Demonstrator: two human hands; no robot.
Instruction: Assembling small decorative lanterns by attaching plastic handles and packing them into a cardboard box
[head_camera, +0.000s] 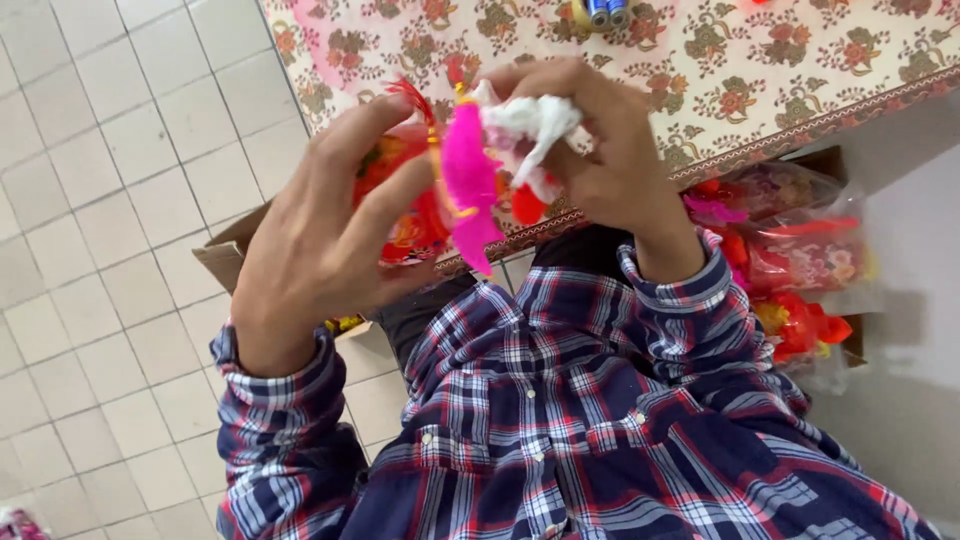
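The scene is viewed by one head-worn camera, aimed steeply down and close over the hands, plaid shirt (600, 420), tiled floor (110, 180) and patterned tablecloth (780, 70)

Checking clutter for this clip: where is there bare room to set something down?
Bare patterned tablecloth lies beyond the right hand, short of the blue cylinders. The cardboard box beside the plaid sleeve is packed with bagged red decorations.

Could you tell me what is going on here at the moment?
A person in a plaid shirt holds a bright pink and red feathery ornament up in both hands. The left hand cups its red side, and the right hand grips a white wad against it. Bagged red ornaments lie by a floral tablecloth.
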